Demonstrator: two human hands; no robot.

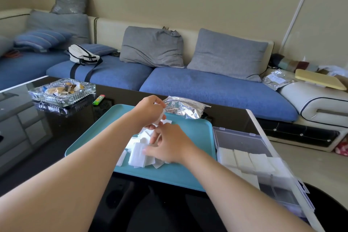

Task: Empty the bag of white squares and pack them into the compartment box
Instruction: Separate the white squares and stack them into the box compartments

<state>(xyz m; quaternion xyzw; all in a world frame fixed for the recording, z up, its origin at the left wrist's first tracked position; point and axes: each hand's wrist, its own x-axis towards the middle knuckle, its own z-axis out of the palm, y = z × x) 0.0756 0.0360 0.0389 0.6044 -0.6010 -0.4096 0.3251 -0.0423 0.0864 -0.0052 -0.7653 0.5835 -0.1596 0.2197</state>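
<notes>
1. Your left hand is hovering over the far middle of the teal tray. Its fingers are curling round a small stack of white squares and holding it clear of the tray.
2. Your right hand is sitting just nearer than the left, low over the loose pile of white squares. Its fingers are reaching left and touching the pile, but you cannot tell whether they are pinching a square or only resting on it.
3. The pile is lying in the middle of the tray, with squares overlapping at odd angles and spreading toward the near edge.
4. The silver foil bag is lying crumpled at the tray's far edge, just to the right of your left hand.
5. The clear compartment box is sitting just right of the tray on the black glass table. A row of packed squares is filling the compartments across its middle, while the far section is showing bare plastic.
6. At the far left of the table, a glass ashtray is sitting well apart from the tray, with a green lighter lying just to its right.
7. A blue sofa with grey cushions is running along the far side of the table.
</notes>
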